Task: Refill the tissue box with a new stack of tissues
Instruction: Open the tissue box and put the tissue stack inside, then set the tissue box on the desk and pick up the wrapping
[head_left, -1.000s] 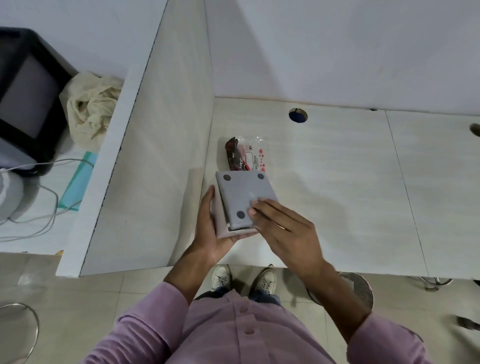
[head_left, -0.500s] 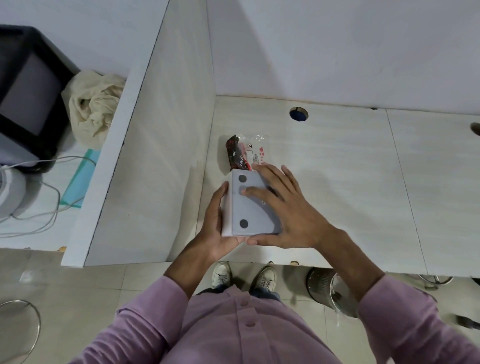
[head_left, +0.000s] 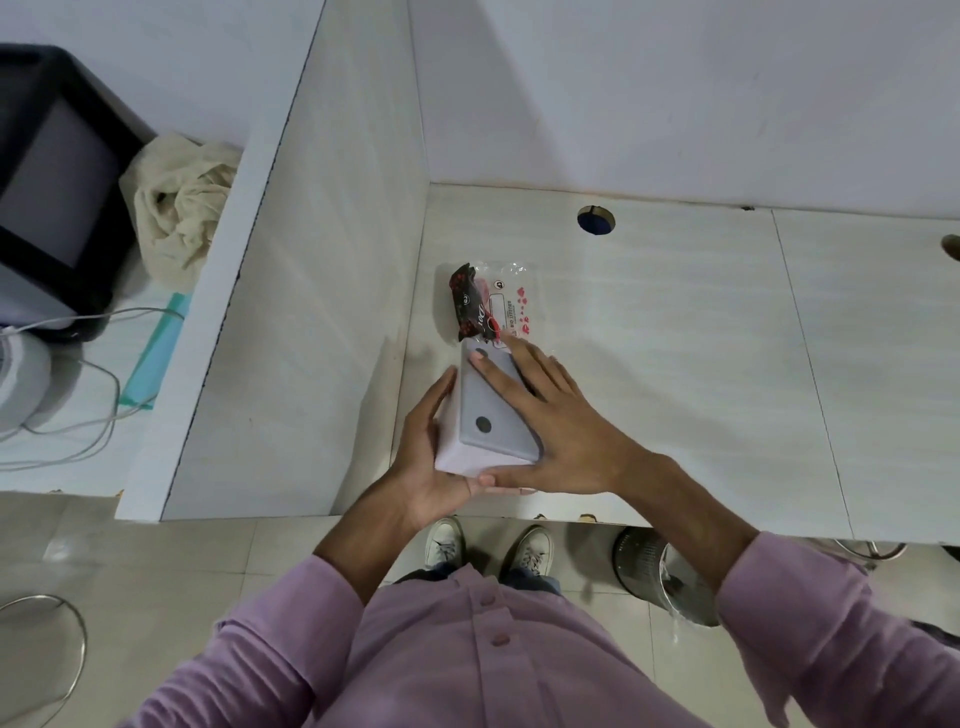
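A white tissue box (head_left: 457, 441) lies upside down near the desk's front edge, its grey bottom panel (head_left: 491, 410) with round dark feet facing up. My left hand (head_left: 426, 457) grips the box's left side and near corner. My right hand (head_left: 550, 415) lies flat across the grey panel, fingers spread, thumb along the near edge. Just behind the box lies a clear plastic tissue pack (head_left: 493, 304) with red and black print, touching the box's far end.
A white divider wall (head_left: 291, 312) stands close on the left of the desk (head_left: 675, 338). A cable hole (head_left: 596, 220) sits at the back. A metal bin (head_left: 660, 577) stands on the floor under the front edge. Beyond the divider are a monitor, a crumpled cloth (head_left: 176, 218) and cables.
The grey panel, lifted and tilted a second ago, now lies flat on the box. My right hand moved from its corner to cover it, and the box turned more lengthwise.
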